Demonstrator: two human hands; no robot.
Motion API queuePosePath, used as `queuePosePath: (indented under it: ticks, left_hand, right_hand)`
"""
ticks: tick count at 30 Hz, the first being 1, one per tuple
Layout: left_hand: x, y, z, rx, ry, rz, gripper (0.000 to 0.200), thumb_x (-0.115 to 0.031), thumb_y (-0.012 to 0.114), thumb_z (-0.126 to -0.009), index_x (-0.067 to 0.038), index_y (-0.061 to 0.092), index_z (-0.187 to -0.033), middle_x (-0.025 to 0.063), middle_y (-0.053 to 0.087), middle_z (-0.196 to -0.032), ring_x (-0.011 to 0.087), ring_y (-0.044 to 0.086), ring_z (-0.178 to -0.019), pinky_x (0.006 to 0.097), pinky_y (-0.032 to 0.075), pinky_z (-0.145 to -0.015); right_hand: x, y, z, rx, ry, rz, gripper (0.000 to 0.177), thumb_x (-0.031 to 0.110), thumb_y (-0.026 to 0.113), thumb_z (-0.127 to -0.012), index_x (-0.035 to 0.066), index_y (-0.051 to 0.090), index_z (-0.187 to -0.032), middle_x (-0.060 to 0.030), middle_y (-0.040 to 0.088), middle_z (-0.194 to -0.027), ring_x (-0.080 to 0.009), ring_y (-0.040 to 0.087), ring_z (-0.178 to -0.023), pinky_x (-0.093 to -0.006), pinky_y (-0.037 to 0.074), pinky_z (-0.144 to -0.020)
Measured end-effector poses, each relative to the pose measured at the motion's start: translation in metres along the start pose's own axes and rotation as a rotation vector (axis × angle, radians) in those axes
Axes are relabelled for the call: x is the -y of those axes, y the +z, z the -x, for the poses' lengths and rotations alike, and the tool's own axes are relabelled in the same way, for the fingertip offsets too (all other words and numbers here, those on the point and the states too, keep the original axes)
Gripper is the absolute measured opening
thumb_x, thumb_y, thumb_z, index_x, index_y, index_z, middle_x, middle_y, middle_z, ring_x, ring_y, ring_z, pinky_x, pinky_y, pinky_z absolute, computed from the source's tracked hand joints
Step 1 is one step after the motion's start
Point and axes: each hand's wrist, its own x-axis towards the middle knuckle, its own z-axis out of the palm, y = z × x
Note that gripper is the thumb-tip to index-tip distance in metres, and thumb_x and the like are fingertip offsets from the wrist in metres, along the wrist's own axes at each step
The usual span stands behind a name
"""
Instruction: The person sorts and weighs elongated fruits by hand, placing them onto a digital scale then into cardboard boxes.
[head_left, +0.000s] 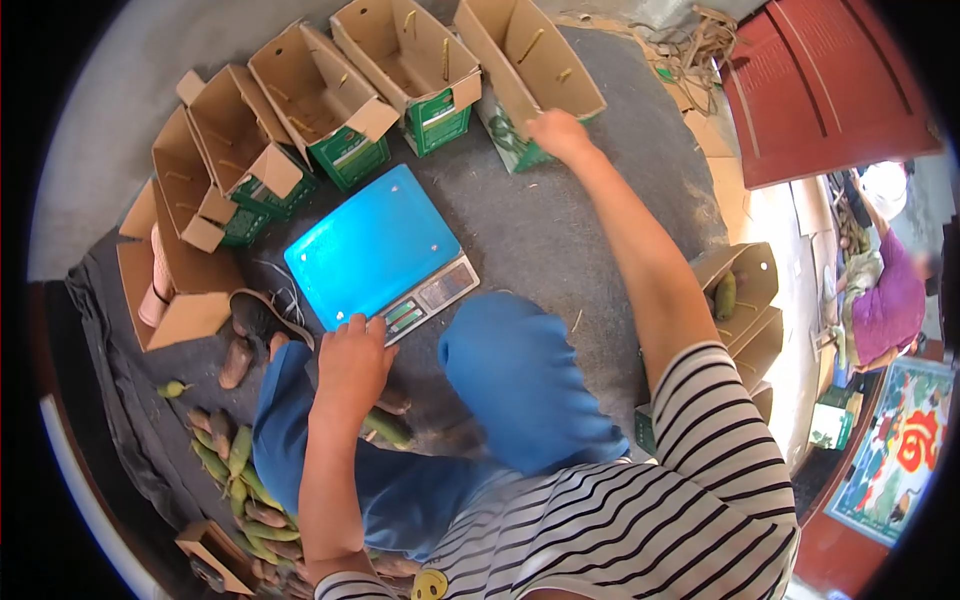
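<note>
My right hand [560, 136] is closed over the near edge of an open cardboard box [540, 75], which has a green printed end and yellow cord handles. The box stands at the right end of a curved row. My left hand [352, 362] has its fingers bent over the near left edge of a digital scale [372, 245] with a bare blue platform. The scale's display and keypad [428, 300] face me. Some long green and brownish root vegetables [388, 428] lie near my left forearm, partly hidden.
Several open boxes [315, 95] curve along the wall. A heap of green and brown root vegetables [240, 460] lies at lower left. Another box [745, 290] at right holds a green vegetable [725, 297]. A person in purple [890, 290] is beyond the red door [825, 90].
</note>
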Motion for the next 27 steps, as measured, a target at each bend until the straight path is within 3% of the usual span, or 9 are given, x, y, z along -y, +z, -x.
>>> queuePosePath:
  ticks: [2, 5, 10, 13, 16, 19, 22, 25, 27]
  left_hand:
    - [-0.002, -0.003, 0.003, 0.002, -0.014, -0.004, 0.033, -0.022, 0.068, -0.079, -0.002, 0.058, -0.103, 0.0142, 0.059, -0.093, 0.0313, 0.061, -0.085, 0.0414, 0.047, -0.075]
    - [-0.003, -0.002, 0.007, -0.008, -0.010, 0.011, 0.033, -0.022, 0.069, -0.078, -0.003, 0.058, -0.103, 0.0138, 0.059, -0.093, 0.0301, 0.060, -0.088, 0.0409, 0.046, -0.077]
    - [-0.001, 0.000, 0.012, -0.038, 0.004, -0.005, 0.031, -0.022, 0.067, -0.080, -0.003, 0.058, -0.103, 0.0128, 0.058, -0.093, 0.0300, 0.060, -0.090, 0.0408, 0.046, -0.077]
    - [-0.001, -0.001, 0.014, -0.035, -0.013, -0.013, 0.029, -0.022, 0.067, -0.080, -0.003, 0.058, -0.100, 0.0125, 0.059, -0.092, 0.0309, 0.060, -0.089, 0.0416, 0.046, -0.077]
    - [0.003, 0.000, 0.016, -0.048, -0.030, 0.041, 0.027, -0.022, 0.067, -0.080, -0.003, 0.057, -0.097, 0.0129, 0.059, -0.092, 0.0317, 0.060, -0.089, 0.0422, 0.046, -0.076]
    - [0.012, 0.007, 0.018, -0.040, -0.069, 0.073, 0.027, -0.023, 0.066, -0.081, -0.003, 0.057, -0.096, 0.0143, 0.059, -0.091, 0.0321, 0.060, -0.087, 0.0425, 0.046, -0.074]
    - [0.030, 0.007, 0.029, -0.106, -0.148, 0.055, 0.026, -0.024, 0.065, -0.082, -0.003, 0.057, -0.095, 0.0149, 0.060, -0.090, 0.0320, 0.060, -0.087, 0.0429, 0.046, -0.073]
    - [0.034, 0.000, 0.032, -0.163, -0.182, 0.073, 0.026, -0.025, 0.065, -0.082, -0.003, 0.058, -0.095, 0.0150, 0.060, -0.091, 0.0317, 0.060, -0.089, 0.0427, 0.047, -0.074]
    - [0.036, 0.000, 0.033, -0.190, -0.163, 0.077, 0.026, -0.025, 0.064, -0.082, -0.003, 0.059, -0.095, 0.0150, 0.060, -0.090, 0.0321, 0.061, -0.088, 0.0428, 0.047, -0.074]
  right_hand:
    - [-0.016, -0.021, 0.050, -0.032, 0.087, 0.011, 0.041, 0.036, 0.050, -0.085, -0.001, 0.068, -0.086, -0.0238, 0.065, -0.093, -0.0389, 0.063, -0.090, -0.0471, 0.049, -0.078]
    - [-0.059, -0.032, 0.154, -0.157, -0.090, 0.052, 0.040, 0.034, 0.051, -0.089, -0.001, 0.064, -0.075, -0.0227, 0.063, -0.079, -0.0407, 0.061, -0.079, -0.0477, 0.048, -0.071]
    - [-0.111, -0.048, 0.273, 0.128, 0.049, 0.065, 0.038, 0.037, 0.061, -0.083, 0.000, 0.062, -0.073, -0.0180, 0.063, -0.075, -0.0373, 0.061, -0.076, -0.0448, 0.047, -0.068]
    - [-0.081, -0.066, 0.286, 0.117, 0.072, 0.169, 0.042, 0.044, 0.066, -0.078, 0.002, 0.061, -0.087, -0.0179, 0.062, -0.074, -0.0362, 0.062, -0.078, -0.0440, 0.048, -0.069]
    - [-0.065, -0.018, 0.261, -0.226, -0.236, 0.129, 0.042, 0.042, 0.066, -0.078, 0.003, 0.061, -0.094, -0.0192, 0.063, -0.079, -0.0368, 0.062, -0.082, -0.0447, 0.048, -0.072]
    - [-0.088, 0.040, 0.214, -0.027, 0.028, 0.122, 0.040, 0.038, 0.065, -0.080, 0.004, 0.062, -0.101, -0.0204, 0.064, -0.085, -0.0375, 0.062, -0.087, -0.0452, 0.048, -0.075]
    - [-0.061, 0.007, 0.219, -0.074, -0.006, 0.091, 0.036, 0.032, 0.063, -0.082, 0.006, 0.063, -0.107, -0.0205, 0.065, -0.093, -0.0381, 0.062, -0.089, -0.0450, 0.048, -0.076]
    - [-0.050, -0.050, 0.229, -0.030, -0.124, -0.155, 0.035, 0.023, 0.067, -0.084, 0.004, 0.062, -0.112, -0.0164, 0.068, -0.095, -0.0242, 0.067, -0.084, -0.0345, 0.050, -0.074]
    - [-0.033, -0.087, 0.236, 0.023, -0.187, -0.378, 0.030, 0.015, 0.067, -0.086, -0.002, 0.062, -0.109, -0.0075, 0.069, -0.091, -0.0111, 0.062, -0.079, -0.0281, 0.050, -0.072]
